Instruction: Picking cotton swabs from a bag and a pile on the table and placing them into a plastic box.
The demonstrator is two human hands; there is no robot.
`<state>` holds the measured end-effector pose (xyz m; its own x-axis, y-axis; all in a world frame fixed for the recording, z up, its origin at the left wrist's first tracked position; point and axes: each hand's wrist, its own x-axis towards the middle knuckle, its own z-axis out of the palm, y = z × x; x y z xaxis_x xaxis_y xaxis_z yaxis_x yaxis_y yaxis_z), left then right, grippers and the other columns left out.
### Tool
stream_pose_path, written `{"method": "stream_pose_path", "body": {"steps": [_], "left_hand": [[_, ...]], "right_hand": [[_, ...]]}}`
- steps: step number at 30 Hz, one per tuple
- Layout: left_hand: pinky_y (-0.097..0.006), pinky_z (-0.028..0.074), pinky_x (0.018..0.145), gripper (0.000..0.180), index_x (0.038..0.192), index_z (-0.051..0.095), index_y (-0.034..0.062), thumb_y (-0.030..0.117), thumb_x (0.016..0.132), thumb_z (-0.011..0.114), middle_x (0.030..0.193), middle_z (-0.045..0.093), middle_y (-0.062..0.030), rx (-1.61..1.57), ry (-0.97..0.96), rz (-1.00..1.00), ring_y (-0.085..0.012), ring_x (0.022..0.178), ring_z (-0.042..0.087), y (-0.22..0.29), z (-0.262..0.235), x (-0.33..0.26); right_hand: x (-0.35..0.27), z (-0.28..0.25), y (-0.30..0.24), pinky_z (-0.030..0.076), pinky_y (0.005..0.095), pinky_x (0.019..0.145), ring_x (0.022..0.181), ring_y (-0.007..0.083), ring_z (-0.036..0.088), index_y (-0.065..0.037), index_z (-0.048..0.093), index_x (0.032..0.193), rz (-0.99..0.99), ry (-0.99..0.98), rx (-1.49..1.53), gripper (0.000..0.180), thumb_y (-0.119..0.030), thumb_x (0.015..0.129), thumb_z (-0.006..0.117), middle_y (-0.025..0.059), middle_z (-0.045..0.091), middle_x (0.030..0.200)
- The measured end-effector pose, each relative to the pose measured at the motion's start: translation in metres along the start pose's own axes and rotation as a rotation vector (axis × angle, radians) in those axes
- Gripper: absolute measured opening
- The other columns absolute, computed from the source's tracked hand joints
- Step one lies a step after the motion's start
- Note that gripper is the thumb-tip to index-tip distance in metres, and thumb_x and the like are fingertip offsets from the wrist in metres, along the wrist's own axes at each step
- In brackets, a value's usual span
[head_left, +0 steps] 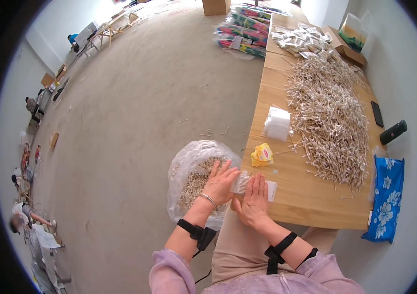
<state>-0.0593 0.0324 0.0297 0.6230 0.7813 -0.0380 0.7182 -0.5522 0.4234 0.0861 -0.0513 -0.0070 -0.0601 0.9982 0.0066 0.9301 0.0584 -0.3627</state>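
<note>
A small clear packet of cotton swabs (242, 183) lies at the table's near left edge, the swabs side by side in it. My right hand (253, 203) presses flat on the packet, its fingers stretched out, and the packet's whitish end sticks out past them. At the packet's left end is my left hand (220, 185), fingers extended and apart, over the rim of the clear bag. That big clear plastic bag (176, 169), full of loose cotton swabs, stands left of the table beside my leg. Just beyond the packet lie yellow cards (262, 154).
A large heap of loose cotton swabs (328, 112) covers the right of the wooden table (277, 210). A stack of clear bags (277, 123), filled packets (306, 40), a phone (377, 113), a dark green bottle (393, 132) and a blue floral pack (385, 201) are around it.
</note>
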Motion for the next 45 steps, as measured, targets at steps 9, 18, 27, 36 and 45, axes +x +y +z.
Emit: {"method": "stream_pose_path", "body": {"steps": [9, 18, 27, 36, 45], "left_hand": [[-0.047, 0.011, 0.117, 0.075, 0.135, 0.042, 0.009, 0.014, 0.067, 0.074, 0.137, 0.047, -0.0124, -0.085, 0.081, -0.079, -0.0297, 0.139, 0.029, -0.017, -0.001, -0.011], [-0.03, 0.048, 0.091, 0.057, 0.135, 0.041, -0.0008, 0.022, 0.088, 0.065, 0.122, 0.059, -0.0123, -1.135, 0.457, -0.588, -0.0192, 0.11, 0.057, -0.056, 0.053, -0.023], [-0.022, 0.047, 0.056, 0.025, 0.093, 0.066, 0.0021, 0.027, 0.091, 0.063, 0.077, 0.062, 0.0021, -1.187, 0.296, -0.691, -0.0052, 0.065, 0.054, -0.015, 0.047, 0.003], [-0.021, 0.045, 0.059, 0.021, 0.088, 0.064, 0.0021, 0.023, 0.093, 0.061, 0.075, 0.062, 0.0011, -1.042, 0.462, -0.548, -0.0048, 0.066, 0.054, -0.027, 0.081, 0.008], [-0.03, 0.045, 0.059, 0.034, 0.083, 0.059, 0.0027, 0.035, 0.095, 0.055, 0.068, 0.06, -0.0044, -0.878, 0.562, -0.536, -0.0106, 0.063, 0.053, -0.013, 0.072, 0.01]], "right_hand": [[0.01, 0.008, -0.011, 0.001, 0.0495, 0.115, 0.142, 0.0439, -0.001, 0.014, 0.007, 0.142, -0.027, -0.022, 0.008, 0.094, -0.043, 0.085, 0.055, 0.0325, 0.003, 0.15], [0.014, 0.015, -0.025, -0.001, 0.0494, 0.115, 0.142, 0.0433, -0.004, 0.013, -0.002, 0.143, -0.011, -0.013, 0.009, 0.105, -0.048, 0.082, 0.058, 0.0319, -0.001, 0.151], [0.018, 0.02, -0.028, 0.0, 0.0495, 0.115, 0.142, 0.0441, -0.004, 0.008, -0.002, 0.145, -0.051, 0.062, -0.011, 0.103, -0.044, 0.08, 0.059, 0.0314, 0.001, 0.151], [0.006, 0.005, -0.007, 0.001, 0.0485, 0.116, 0.143, 0.0412, -0.002, 0.011, 0.004, 0.143, 0.074, 0.032, 0.038, 0.09, -0.038, 0.086, 0.053, 0.03, 0.004, 0.151], [0.008, 0.005, -0.009, 0.0, 0.0488, 0.115, 0.143, 0.0412, -0.003, 0.013, 0.008, 0.142, 0.022, -0.046, -0.049, 0.092, -0.049, 0.089, 0.049, 0.0302, 0.004, 0.151]]}}
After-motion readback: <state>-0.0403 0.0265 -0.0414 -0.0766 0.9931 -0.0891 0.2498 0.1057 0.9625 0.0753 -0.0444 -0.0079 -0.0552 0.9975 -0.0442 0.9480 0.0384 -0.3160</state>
